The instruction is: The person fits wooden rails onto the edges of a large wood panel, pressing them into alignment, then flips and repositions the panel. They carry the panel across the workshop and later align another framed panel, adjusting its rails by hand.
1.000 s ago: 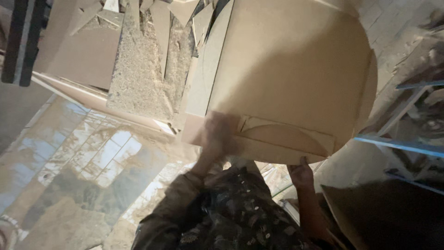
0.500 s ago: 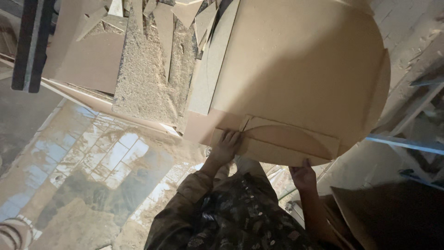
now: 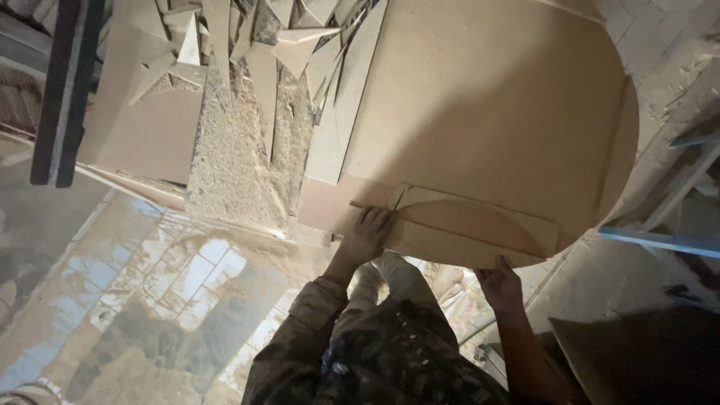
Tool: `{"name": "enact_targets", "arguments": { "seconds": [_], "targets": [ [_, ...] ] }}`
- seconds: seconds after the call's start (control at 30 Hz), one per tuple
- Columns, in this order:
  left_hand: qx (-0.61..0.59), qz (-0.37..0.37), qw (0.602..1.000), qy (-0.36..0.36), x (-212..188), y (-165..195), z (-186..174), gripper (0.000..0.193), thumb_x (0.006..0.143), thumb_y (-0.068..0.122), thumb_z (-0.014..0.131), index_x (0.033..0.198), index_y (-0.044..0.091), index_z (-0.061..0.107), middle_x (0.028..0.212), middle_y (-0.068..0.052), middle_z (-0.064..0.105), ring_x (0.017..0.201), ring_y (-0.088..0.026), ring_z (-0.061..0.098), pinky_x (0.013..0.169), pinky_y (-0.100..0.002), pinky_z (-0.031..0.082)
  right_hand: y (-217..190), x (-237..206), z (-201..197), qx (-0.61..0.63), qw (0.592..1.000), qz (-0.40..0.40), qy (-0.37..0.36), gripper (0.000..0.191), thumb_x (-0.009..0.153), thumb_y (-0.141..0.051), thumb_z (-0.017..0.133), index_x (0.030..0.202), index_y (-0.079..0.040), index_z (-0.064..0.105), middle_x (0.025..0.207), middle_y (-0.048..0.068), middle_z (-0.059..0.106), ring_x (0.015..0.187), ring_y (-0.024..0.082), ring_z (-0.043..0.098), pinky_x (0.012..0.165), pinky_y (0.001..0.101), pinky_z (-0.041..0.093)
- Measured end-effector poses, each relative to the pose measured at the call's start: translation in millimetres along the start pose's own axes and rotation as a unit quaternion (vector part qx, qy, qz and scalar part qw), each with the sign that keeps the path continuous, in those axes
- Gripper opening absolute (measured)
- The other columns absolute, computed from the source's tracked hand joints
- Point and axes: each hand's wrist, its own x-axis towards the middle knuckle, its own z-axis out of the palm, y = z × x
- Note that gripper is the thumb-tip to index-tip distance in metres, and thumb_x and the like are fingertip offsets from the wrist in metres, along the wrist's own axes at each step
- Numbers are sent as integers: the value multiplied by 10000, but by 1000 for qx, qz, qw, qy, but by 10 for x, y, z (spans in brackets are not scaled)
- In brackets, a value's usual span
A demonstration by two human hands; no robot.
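Hands grip a large rounded fibreboard panel (image 3: 480, 120) at its near edge. Left hand (image 3: 365, 236) lies flat on top of the panel, fingers (image 3: 373, 219) spread beside a curved cut line. Right hand (image 3: 501, 285) holds the lower edge, fingers curled under (their tips hidden). Panel sits above offcuts (image 3: 247, 52) and a sawdust pile (image 3: 232, 165), over a tiled floor (image 3: 150, 285).

tan fibreboard panel (image 3: 480, 112) | rounded end | stacked flat on offcut boards (image 3: 450, 232)
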Motion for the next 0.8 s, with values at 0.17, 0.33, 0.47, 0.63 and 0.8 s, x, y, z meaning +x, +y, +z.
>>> {"name": "enact_targets", "arguments": {
  "seconds": [0.17,0.33,0.47,0.63,0.8],
  "targets": [
    [-35,-4,996,-83,294,-245,-16,872,587,275,788,1364,-44,552,1401,-260,540,1293,-438,481,1127,-588,330,-115,157,196,-20,998,-30,-52,349,1077,-215,622,1396,-99,542,1343,73,626,1264,256,590,1114,468,448],
    [12,-19,997,-70,672,-423,-94,912,589,236,813,1420,-11,529,1408,-227,553,1310,-410,487,1171,-547,319,-291,515,427,13,999,23,43,357,1050,-254,582,1381,-122,583,1313,87,696,1165,266,647,1043,348,481],
    [-9,-27,999,-38,856,-447,-204,905,648,220,826,1471,5,516,1408,-188,572,1333,-374,499,1215,-534,316,-626,703,483,124,948,-33,-293,328,1191,-264,464,1441,-55,497,1319,136,611,1177,294,607,1119,490,484],
    [-43,-42,997,-53,966,-480,-222,839,604,166,788,1393,10,547,1368,-193,571,1318,-386,501,1173,-528,330,-1704,899,521,149,963,-117,-193,565,1115,-432,508,1532,-52,496,1503,153,535,1335,351,563,1155,529,486],
    [-10,-36,999,-28,1033,-568,-54,762,737,148,731,1460,3,541,1406,-165,564,1352,-358,503,1237,-511,337,-2303,1350,704,-8,983,-181,25,574,1116,-442,488,1535,-49,482,1509,149,531,1341,348,557,1154,523,480]
  ]
}}
